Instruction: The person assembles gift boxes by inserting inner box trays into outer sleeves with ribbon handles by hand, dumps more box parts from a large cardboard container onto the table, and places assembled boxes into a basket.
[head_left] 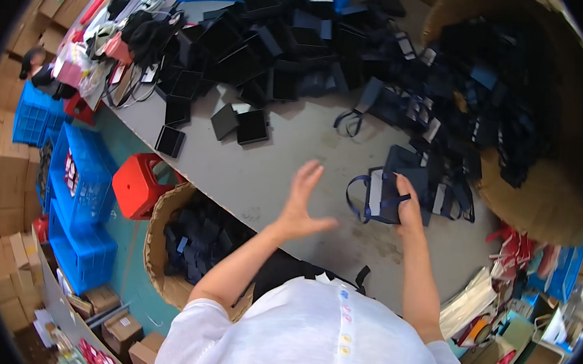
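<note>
My right hand (409, 203) grips the edge of a small dark blue gift bag (391, 198), thumb on the near face. A white strip shows on the bag, and its ribbon handle loops out to the left. More dark blue gift bags (411, 163) lie just behind and right of that hand. My left hand (302, 207) hovers over the grey table (250, 185) with fingers spread and nothing in them. Beyond it, an opened black box (252, 127) sits near the front of a heap of black boxes (237, 48).
At the right, a big cardboard carton (536, 208) lies with dark bags spilling from it. A second carton (154, 243) of dark items stands on the floor left of me. A red stool (134, 185) and blue crates (77, 247) are at the left.
</note>
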A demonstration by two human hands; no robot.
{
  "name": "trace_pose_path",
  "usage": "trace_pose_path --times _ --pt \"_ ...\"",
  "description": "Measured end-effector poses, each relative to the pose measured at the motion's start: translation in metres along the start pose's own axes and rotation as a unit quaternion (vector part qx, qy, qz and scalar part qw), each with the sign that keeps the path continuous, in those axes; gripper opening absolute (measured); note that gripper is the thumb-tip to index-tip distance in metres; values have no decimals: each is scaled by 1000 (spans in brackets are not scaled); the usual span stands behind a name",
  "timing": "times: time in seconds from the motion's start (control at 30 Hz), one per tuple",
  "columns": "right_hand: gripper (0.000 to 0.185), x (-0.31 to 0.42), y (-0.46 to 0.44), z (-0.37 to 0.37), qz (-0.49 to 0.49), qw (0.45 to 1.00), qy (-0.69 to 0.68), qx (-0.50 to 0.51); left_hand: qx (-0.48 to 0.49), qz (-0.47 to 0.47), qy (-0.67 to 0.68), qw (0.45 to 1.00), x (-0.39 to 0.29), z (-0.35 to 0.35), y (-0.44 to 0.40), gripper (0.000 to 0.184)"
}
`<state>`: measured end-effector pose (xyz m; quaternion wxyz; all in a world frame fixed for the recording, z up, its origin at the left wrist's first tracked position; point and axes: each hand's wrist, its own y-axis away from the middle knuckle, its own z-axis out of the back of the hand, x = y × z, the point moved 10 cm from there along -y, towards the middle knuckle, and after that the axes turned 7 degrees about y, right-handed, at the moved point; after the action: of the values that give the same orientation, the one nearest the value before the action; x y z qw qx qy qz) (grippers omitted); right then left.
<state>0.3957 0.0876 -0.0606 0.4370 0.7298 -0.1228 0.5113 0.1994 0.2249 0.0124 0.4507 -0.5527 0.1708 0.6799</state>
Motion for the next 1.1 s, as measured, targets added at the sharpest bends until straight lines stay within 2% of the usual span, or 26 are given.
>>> trace_pose_path --times 0.07,0.13,0.17,0.23,0.27,0.33,0.37,0.4,0.47,0.5,0.53,0.6,0.63,0.73,0.8,0.87,0.93,1.0,1.1 --pt "33 21 -8 26 120 962 225 -93 -79 79 -143 983 101 48 15 83" --pt "33 9 -10 33 53 984 149 -86 -234 149 -165 946 144 103 7 66" --pt "33 9 -12 30 54 983 153 -83 -238 150 -164 945 158 108 -1 66" --pt "32 -10 -12 36 -35 992 54 -112 -191 243 -406 860 183 113 -5 55" --pt "32 -11 -13 40 -32 992 59 -109 -197 244 -403 859 188 113 2 55" --pt "33 -5 -12 49 43 990 90 -102 -127 102 -338 927 172 88 19 54" --pt "41 -6 -8 55 45 987 95 -122 -112 74 -351 927 159 83 31 60" --pt "42 -13 -7 59 28 990 77 -118 -105 80 -353 926 154 82 42 60" --pt "43 -20 -1 60 -3 991 71 -110 -229 121 -228 939 147 95 66 63" --pt "43 -23 -1 59 -6 992 70 -107 -273 173 -197 926 155 92 73 79" --pt "39 -26 -2 55 -11 995 39 -96 -273 174 -200 925 154 77 70 79" --pt "35 -28 1 47 -16 996 9 -85 -235 291 -294 879 159 52 65 94" --pt "39 -27 6 44 -33 995 21 -97 -191 312 -312 877 159 44 59 107" --pt "44 -29 12 46 -39 994 29 -94 -242 326 -338 849 145 50 61 111" --pt "45 -31 11 48 6 997 41 -66 -278 329 -341 836 133 45 61 112" --pt "45 -40 14 54 -6 997 39 -64 -311 338 -345 818 126 41 67 114" --pt "43 -39 24 57 -68 991 41 -112 -313 431 -311 787 146 40 70 114" --pt "45 -37 25 61 -39 994 36 -99 -322 405 -342 785 157 54 80 110" --pt "47 -38 25 67 -18 995 34 -88 -339 424 -357 760 158 84 100 93"
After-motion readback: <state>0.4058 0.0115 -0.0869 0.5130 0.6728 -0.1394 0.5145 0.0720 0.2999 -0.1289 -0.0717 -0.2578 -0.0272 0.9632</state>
